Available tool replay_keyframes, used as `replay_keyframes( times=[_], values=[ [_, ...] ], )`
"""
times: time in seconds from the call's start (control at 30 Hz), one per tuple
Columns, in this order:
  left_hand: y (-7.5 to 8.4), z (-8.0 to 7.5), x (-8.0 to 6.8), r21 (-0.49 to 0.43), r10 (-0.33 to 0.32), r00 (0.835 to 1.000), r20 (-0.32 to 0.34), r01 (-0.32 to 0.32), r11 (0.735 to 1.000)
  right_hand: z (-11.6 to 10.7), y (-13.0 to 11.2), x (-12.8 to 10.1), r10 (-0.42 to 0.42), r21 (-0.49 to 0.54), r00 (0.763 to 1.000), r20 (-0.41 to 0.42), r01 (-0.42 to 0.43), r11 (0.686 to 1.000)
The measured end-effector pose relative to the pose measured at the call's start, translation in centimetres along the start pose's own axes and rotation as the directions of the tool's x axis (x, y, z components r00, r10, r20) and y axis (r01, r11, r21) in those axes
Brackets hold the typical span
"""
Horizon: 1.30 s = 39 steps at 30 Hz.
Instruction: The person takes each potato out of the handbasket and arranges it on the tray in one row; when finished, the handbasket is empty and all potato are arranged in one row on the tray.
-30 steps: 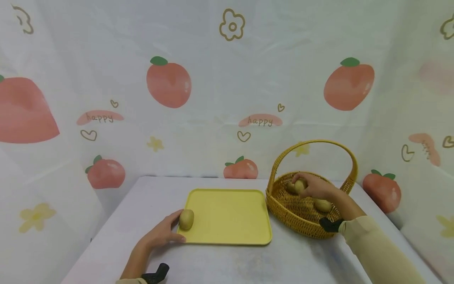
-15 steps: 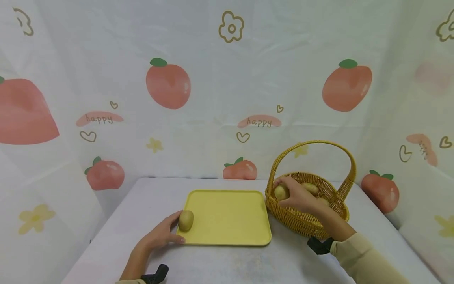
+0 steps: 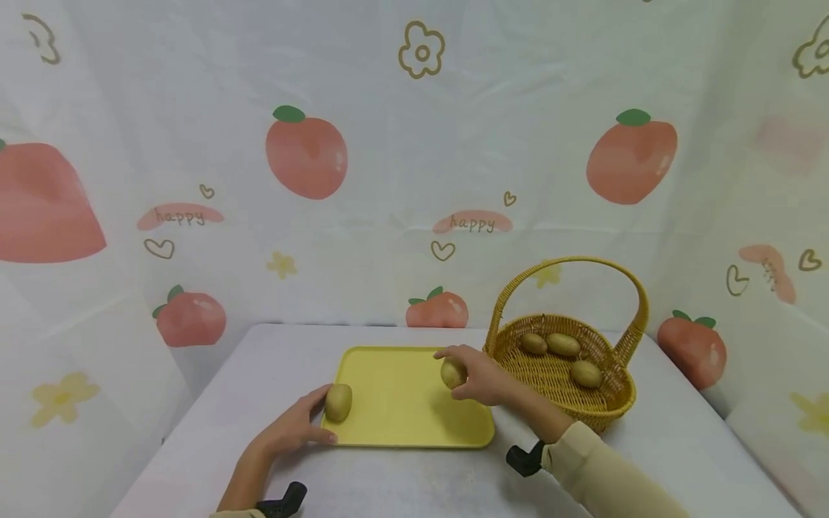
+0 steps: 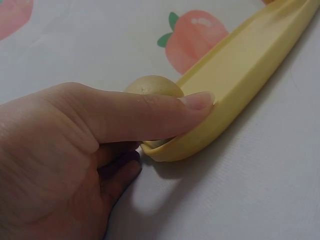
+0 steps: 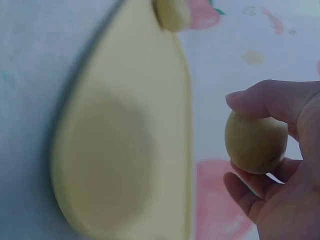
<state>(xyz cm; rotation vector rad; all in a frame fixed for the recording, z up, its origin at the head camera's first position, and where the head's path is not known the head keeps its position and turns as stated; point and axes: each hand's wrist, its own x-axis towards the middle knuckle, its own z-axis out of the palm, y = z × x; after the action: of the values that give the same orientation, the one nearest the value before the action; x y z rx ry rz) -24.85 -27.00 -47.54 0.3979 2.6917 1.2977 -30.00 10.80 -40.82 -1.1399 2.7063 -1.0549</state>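
A yellow tray (image 3: 401, 421) lies on the white table. One kiwi (image 3: 339, 401) sits on its left side. My left hand (image 3: 291, 430) holds the tray's left rim beside that kiwi. In the left wrist view a straight digit lies along the rim (image 4: 235, 105) and the other fingers curl under the corner. My right hand (image 3: 478, 378) grips a second kiwi (image 3: 452, 373) just above the tray's right part. In the right wrist view this kiwi (image 5: 256, 142) hangs clear of the tray (image 5: 115, 165).
A wicker basket (image 3: 557, 416) with a tall hoop handle (image 3: 573, 260) stands right of the tray, holding three kiwis (image 3: 563, 344). A peach-print cloth hangs behind and to both sides. Bare tabletop (image 3: 414, 482) lies in front of the tray.
My right hand lifted a kiwi out of the basket and carried it left, over the tray's right part. The left hand and its kiwi have stayed put.
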Motion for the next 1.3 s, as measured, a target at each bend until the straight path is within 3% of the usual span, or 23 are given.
replay_keyframes(
  times=[0.4,0.73,1.03,1.3],
  values=[
    [0.0,0.0,0.1,-0.001,-0.018,1.000,0.002,0.018,1.000,7.5,-0.6,4.5,0.028,-0.036,0.995,0.099,-0.025,0.999],
    [0.1,-0.1,0.1,-0.017,-0.002,1.000,0.018,0.003,1.000,11.4,-2.9,7.8,0.036,0.038,0.995,0.088,-0.039,0.998],
    [0.1,0.0,0.1,-0.018,-0.009,1.000,0.021,0.009,1.000,13.1,-3.9,9.1,0.086,0.043,0.991,0.100,-0.091,0.995],
    [0.3,-0.1,-0.1,-0.020,-0.002,1.000,0.007,0.002,1.000,12.4,-3.3,8.1,0.084,0.065,0.991,0.099,-0.091,0.994]
  ],
)
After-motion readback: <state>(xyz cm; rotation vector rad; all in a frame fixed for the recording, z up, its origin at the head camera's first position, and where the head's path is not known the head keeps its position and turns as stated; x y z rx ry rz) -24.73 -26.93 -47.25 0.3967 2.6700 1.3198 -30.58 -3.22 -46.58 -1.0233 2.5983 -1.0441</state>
